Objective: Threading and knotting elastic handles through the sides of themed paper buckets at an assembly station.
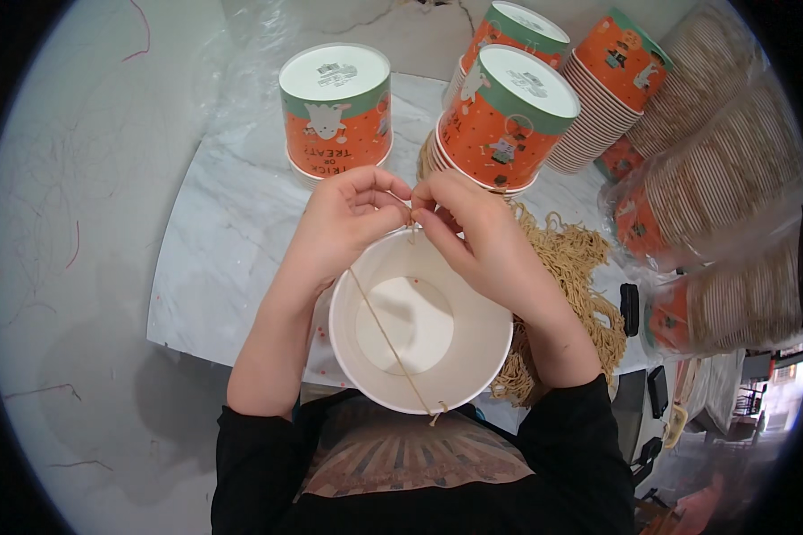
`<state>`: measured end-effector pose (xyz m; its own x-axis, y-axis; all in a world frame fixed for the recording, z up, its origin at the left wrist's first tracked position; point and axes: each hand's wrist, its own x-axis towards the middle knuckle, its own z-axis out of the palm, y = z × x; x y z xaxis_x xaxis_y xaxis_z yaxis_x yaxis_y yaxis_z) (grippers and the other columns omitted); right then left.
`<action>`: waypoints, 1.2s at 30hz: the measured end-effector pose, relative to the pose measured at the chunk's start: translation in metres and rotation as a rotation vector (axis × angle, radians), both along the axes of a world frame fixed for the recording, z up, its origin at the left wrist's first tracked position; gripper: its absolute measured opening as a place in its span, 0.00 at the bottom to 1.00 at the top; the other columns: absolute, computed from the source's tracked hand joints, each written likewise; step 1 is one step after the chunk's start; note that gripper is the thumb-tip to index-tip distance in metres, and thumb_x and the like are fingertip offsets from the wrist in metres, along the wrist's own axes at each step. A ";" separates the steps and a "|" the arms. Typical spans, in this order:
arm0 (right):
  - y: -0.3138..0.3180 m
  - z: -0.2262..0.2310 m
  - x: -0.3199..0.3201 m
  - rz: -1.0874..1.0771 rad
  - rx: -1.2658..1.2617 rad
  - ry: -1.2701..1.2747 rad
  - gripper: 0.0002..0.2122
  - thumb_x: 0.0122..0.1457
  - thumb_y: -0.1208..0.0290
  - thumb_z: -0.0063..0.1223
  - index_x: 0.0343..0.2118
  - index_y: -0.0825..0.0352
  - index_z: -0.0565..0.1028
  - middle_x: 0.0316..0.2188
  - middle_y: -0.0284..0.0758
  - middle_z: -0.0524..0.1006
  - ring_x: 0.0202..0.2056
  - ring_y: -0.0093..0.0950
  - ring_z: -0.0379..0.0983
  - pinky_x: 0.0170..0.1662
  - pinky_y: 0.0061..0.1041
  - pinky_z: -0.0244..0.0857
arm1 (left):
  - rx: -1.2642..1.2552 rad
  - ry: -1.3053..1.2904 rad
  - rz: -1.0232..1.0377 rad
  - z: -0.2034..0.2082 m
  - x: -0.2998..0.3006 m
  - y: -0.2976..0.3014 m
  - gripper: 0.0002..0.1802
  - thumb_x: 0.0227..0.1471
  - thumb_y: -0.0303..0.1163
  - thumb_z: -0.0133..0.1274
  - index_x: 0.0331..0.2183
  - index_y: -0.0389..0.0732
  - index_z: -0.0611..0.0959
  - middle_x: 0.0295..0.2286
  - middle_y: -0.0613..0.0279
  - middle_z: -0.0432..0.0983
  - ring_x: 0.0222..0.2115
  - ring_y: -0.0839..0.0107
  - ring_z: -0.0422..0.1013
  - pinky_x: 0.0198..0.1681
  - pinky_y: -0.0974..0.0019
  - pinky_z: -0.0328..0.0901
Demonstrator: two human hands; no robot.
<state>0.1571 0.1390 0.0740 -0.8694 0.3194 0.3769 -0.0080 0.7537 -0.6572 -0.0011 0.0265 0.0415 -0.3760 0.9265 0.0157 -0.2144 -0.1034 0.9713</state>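
A white paper bucket (pixel 404 325) stands mouth up close to my body. Across its opening runs a tan cord (pixel 385 337), knotted at the near rim. At the far rim my left hand (pixel 343 218) and my right hand (pixel 471 221) meet, fingertips pinched together around the other end of the cord. A short bit of cord hangs just below the fingers at the rim. The exact grip of each fingertip is partly hidden. Beside my right forearm lies a tangled heap of tan cords (pixel 575 272).
Orange and green printed buckets stand upside down beyond my hands: one stack (pixel 337 125) at left, another (pixel 509 120) at right. Plastic-wrapped bucket stacks (pixel 714 196) line the right side. The marble-patterned table (pixel 214 259) ends at left. A small black object (pixel 630 309) lies near the heap.
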 end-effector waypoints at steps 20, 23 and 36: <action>0.010 0.005 0.001 -0.033 -0.169 0.089 0.05 0.60 0.78 0.54 0.36 0.72 0.72 0.29 0.39 0.74 0.29 0.29 0.74 0.33 0.25 0.69 | 0.149 -0.097 -0.029 -0.009 0.004 0.008 0.08 0.56 0.23 0.60 0.40 0.33 0.81 0.34 0.61 0.81 0.35 0.80 0.77 0.39 0.75 0.72; 0.011 0.005 0.001 -0.045 -0.173 0.065 0.05 0.61 0.77 0.54 0.36 0.72 0.72 0.29 0.38 0.73 0.29 0.27 0.73 0.33 0.25 0.68 | 0.184 -0.106 -0.037 -0.011 0.005 0.009 0.09 0.56 0.24 0.60 0.39 0.33 0.81 0.34 0.61 0.81 0.35 0.80 0.77 0.39 0.75 0.73; 0.005 0.006 -0.001 -0.003 -0.176 0.026 0.05 0.61 0.77 0.56 0.36 0.72 0.73 0.29 0.37 0.74 0.30 0.27 0.75 0.35 0.25 0.69 | 0.141 0.003 0.062 -0.010 0.004 0.006 0.04 0.52 0.19 0.56 0.33 0.34 0.80 0.30 0.65 0.80 0.28 0.85 0.74 0.32 0.79 0.69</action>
<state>0.1565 0.1444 0.0798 -0.8593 0.3846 0.3372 -0.0248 0.6272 -0.7785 0.0025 0.0326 0.0315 -0.4323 0.8900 0.1452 -0.2003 -0.2518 0.9468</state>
